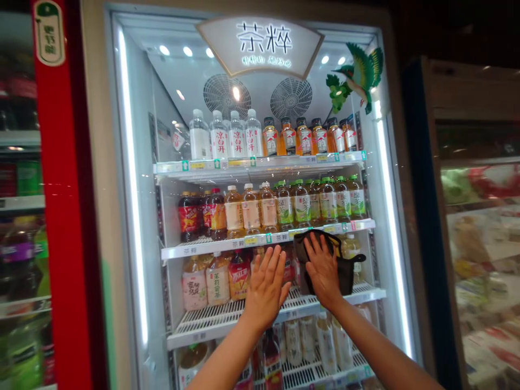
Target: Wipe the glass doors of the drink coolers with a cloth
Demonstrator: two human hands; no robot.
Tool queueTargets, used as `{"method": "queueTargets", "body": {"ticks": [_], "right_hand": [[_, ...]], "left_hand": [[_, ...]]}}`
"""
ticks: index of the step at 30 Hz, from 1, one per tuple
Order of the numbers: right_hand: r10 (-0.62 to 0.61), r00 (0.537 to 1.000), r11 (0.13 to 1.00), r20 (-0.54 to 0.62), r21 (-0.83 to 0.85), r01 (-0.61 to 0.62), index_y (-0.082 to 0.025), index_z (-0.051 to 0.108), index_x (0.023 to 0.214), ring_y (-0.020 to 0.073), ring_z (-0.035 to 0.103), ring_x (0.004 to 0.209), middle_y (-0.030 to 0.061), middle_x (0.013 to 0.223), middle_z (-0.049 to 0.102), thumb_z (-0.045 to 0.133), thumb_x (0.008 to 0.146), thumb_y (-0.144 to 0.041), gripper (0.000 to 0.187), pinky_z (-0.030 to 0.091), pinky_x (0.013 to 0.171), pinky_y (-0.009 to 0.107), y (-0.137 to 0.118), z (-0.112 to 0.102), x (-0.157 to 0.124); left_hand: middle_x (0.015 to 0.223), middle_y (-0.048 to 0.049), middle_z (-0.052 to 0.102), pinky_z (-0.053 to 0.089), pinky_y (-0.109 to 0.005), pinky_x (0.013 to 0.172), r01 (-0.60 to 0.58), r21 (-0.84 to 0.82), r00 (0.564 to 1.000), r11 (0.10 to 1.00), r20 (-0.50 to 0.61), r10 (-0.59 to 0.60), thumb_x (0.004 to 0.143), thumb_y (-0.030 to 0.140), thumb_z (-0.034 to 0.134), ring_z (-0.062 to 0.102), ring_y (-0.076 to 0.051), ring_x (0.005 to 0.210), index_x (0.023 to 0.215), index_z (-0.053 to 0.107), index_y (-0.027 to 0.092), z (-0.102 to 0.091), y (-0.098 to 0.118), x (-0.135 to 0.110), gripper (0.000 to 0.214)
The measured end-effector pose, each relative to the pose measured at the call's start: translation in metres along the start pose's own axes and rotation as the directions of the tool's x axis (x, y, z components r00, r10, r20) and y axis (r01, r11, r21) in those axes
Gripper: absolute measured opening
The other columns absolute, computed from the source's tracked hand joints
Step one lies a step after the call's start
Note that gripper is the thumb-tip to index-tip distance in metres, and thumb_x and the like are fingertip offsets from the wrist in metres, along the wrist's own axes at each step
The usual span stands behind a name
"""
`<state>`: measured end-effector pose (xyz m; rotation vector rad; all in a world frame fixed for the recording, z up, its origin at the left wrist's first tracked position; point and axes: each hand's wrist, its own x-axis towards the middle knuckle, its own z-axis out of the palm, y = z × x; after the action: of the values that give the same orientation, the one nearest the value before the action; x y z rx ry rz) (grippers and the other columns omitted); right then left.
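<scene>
My left hand [266, 292] is raised in front of the drinks cooler, palm forward, its fingers stretched out with nothing in them. Beyond it stand bottles on the third shelf, among them a red-labelled bottle [239, 275]. My right hand [325, 273] is also flat and open, with fingers spread. It overlaps a dark bag [303, 265] with a black loop strap; whether the bag hangs from this hand or is behind it I cannot tell. Light glints across the cooler front suggest a glass pane, but contact between hands and glass is not certain.
The lit cooler [156, 38] has white wire shelves. Clear water bottles [236, 135] and amber bottles [304, 136] fill the top one. Green tea bottles [303, 203] stand below. A red post [67, 216] borders the left, and another display case [479, 227] the right.
</scene>
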<state>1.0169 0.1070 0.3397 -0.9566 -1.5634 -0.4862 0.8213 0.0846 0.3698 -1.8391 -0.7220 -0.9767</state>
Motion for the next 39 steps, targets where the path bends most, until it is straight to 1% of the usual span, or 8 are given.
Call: {"method": "queueTargets", "body": {"ticks": [5,9,15,20,24,29,34,39], "right_hand": [[0.163,0.986,0.632,0.017,0.766,-0.118,-0.039,0.0,0.16,0.0201,0.022,0.152,0.0007,0.166,0.022,0.007,0.105,-0.047,0.056,0.019,0.123,0.056,-0.051,0.005,0.037],[0.359,0.932,0.391,-0.047,0.915,-0.104,-0.036,0.033,0.155,0.0225,0.044,0.142,0.0048,0.155,0.047,0.025,0.104,-0.051,0.053,0.031,0.119,0.054,-0.055,-0.016,0.043],[0.53,0.811,0.656,-0.247,0.726,-0.207,-0.02,0.074,0.11,0.0274,0.065,0.116,0.0104,0.122,0.072,0.047,0.098,-0.05,0.042,0.046,0.106,0.052,-0.028,-0.062,0.032],[0.472,0.86,0.762,-0.195,0.581,-0.287,-0.02,0.076,0.106,0.0279,0.065,0.115,0.0097,0.118,0.073,0.049,0.096,-0.048,0.04,0.046,0.105,0.053,-0.018,-0.067,0.015],[0.294,0.932,0.861,-0.211,0.481,-0.163,-0.022,0.075,0.107,0.0266,0.064,0.118,0.0091,0.121,0.072,0.046,0.099,-0.041,0.036,0.046,0.107,0.052,-0.023,-0.054,0.026],[-0.067,0.972,0.963,-0.225,0.239,0.122,-0.027,0.064,0.131,0.0249,0.054,0.133,0.0077,0.137,0.064,0.045,0.1,-0.026,0.037,0.042,0.113,0.052,-0.022,-0.039,0.047],[-0.272,0.96,0.962,-0.066,-0.025,0.271,-0.034,0.024,0.158,0.0263,0.026,0.151,0.0052,0.161,0.036,0.039,0.099,-0.013,0.064,0.028,0.121,0.057,-0.007,-0.01,0.027],[-0.265,0.962,0.938,-0.061,-0.248,0.242,-0.033,0.011,0.16,0.0295,0.023,0.152,0.0058,0.164,0.026,0.046,0.098,-0.017,0.073,0.025,0.121,0.059,-0.003,0.016,0.009]], "left_hand": [[0.163,-0.0127,0.03,0.032,-0.042,0.121,0.008,-0.127,1.0,0.992,-0.015,-0.01,0.098,0.017,0.037,0.018,-0.021,0.154,0.16,-0.001,0.014,0.001,0.012,0.035,0.073],[0.166,-0.0183,0.018,0.031,-0.061,0.117,0.064,-0.048,0.998,0.997,0.034,-0.062,0.091,0.048,0.059,0.017,-0.038,0.152,0.16,0.006,0.027,0.023,0.026,0.054,0.09],[0.165,-0.0103,0.024,0.014,-0.063,0.123,-0.051,0.09,0.998,0.995,0.042,0.047,0.088,0.061,0.058,0.014,-0.031,0.154,0.156,0.027,0.033,0.023,0.0,0.057,0.08],[0.162,-0.0135,0.031,0.011,-0.044,0.127,0.045,0.186,0.999,0.981,-0.009,-0.044,0.094,0.04,0.054,0.02,-0.023,0.154,0.155,0.031,0.014,0.019,-0.002,0.022,0.07],[0.165,-0.012,0.026,0.003,-0.062,0.124,-0.057,0.159,0.998,0.986,0.043,0.051,0.09,0.057,0.053,0.018,-0.036,0.153,0.156,0.03,0.021,0.029,0.021,0.022,0.079],[0.164,-0.0021,0.028,-0.009,-0.069,0.12,-0.063,0.169,0.998,0.984,0.01,0.062,0.093,0.058,0.049,0.009,-0.032,0.155,0.154,0.035,0.034,0.013,-0.02,0.052,0.067],[0.162,-0.0068,0.034,-0.005,-0.066,0.121,0.228,0.219,0.972,0.949,-0.101,-0.21,0.091,0.055,0.055,0.004,-0.033,0.156,0.151,0.042,0.029,-0.002,-0.043,0.012,0.067],[0.16,-0.0013,0.038,-0.008,-0.062,0.123,-0.061,0.204,0.998,0.977,0.01,0.06,0.092,0.053,0.053,0.008,-0.027,0.156,0.15,0.041,0.034,0.003,-0.029,-0.002,0.063]]}}
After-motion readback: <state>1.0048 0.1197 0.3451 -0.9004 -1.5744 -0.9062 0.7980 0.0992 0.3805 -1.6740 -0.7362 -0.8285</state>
